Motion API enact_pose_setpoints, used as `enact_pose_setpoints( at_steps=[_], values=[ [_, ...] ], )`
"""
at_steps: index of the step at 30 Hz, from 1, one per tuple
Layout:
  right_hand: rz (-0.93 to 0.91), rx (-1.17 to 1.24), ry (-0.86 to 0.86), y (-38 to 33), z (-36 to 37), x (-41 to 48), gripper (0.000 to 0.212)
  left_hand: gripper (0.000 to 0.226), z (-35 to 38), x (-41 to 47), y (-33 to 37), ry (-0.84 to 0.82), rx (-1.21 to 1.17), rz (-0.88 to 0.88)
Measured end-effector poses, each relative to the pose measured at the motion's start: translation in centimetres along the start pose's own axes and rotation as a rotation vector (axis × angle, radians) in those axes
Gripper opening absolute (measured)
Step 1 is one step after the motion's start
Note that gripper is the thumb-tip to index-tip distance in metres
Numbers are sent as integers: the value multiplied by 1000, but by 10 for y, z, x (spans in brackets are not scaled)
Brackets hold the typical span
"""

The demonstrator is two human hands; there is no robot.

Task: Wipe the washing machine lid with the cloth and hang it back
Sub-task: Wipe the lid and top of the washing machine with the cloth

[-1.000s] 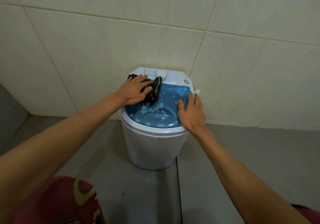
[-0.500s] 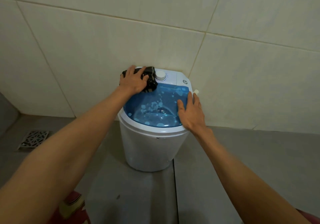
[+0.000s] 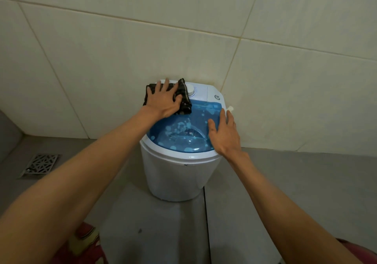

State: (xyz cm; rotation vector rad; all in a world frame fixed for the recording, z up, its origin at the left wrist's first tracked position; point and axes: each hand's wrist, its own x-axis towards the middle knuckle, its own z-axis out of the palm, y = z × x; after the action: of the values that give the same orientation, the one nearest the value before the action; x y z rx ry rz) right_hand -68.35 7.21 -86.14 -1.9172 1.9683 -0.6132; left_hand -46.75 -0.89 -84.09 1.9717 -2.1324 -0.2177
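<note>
A small white washing machine (image 3: 175,174) stands on the grey floor against the tiled wall. Its translucent blue lid (image 3: 183,133) carries pale spots. My left hand (image 3: 163,100) presses a dark patterned cloth (image 3: 184,100) flat on the back left of the machine top, beside the white control dial (image 3: 190,90). Part of the cloth is hidden under my palm. My right hand (image 3: 225,133) lies flat with fingers spread on the lid's right edge, holding nothing.
A metal floor drain grate (image 3: 41,164) sits at the left. A small white stub (image 3: 230,108) sticks out at the machine's right rear, near the wall. Red patterned fabric (image 3: 85,241) shows at the bottom edge. A floor joint (image 3: 206,223) runs forward from the machine.
My left hand slid the cloth from the lid's back edge up onto the control panel at the back left. My right hand stayed on the lid's right side.
</note>
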Motion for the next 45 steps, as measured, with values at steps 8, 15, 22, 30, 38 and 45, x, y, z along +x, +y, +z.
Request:
enact_pose_setpoints(
  at_steps=[8,15,22,30,38,45],
  values=[
    [2,-13,9,-1,-1,-1,70,61,8,-54,8,-33,10,254],
    [-7,-9,3,0,-1,-2,71,64,12,-76,-11,20,-15,310],
    [-16,7,-2,5,2,2,70,66,3,-12,-29,21,-116,-32],
    [3,23,7,4,4,2,70,64,10,-51,-43,86,-371,-267],
    [46,-51,-255,2,-18,14,72,67,22,-129,17,111,-9,78],
    [30,164,5,-18,-32,-4,62,55,12,-130,101,-110,-372,121]
  ],
)
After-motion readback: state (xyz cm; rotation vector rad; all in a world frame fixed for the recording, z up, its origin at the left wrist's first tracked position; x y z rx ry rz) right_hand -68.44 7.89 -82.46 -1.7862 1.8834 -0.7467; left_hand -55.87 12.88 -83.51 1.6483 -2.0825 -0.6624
